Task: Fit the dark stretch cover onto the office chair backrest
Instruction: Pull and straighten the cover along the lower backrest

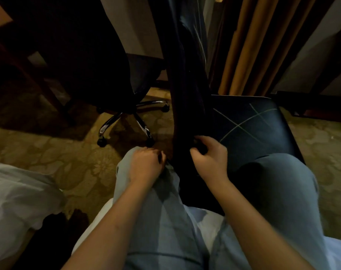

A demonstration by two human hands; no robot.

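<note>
The dark stretch cover (182, 106) hangs over a tall narrow backrest (187, 45), seen edge-on, rising from just past my knees. Its dark blue seat (251, 125), marked with pale crossing lines, lies to the right. My left hand (146, 165) rests on my left knee, fingers curled and pinching the cover's lower left edge. My right hand (209, 155) grips the bottom of the cover on the right side, with dark fabric bunched between thumb and fingers. The two hands are close together at the cover's lower end.
A second office chair (99, 71) with a chrome star base (126, 118) on castors stands at the left, by a dark wooden desk (19, 61). Orange curtains (253, 45) hang behind. White bedding (19, 193) lies at the lower left. Patterned carpet (64, 152) covers the floor.
</note>
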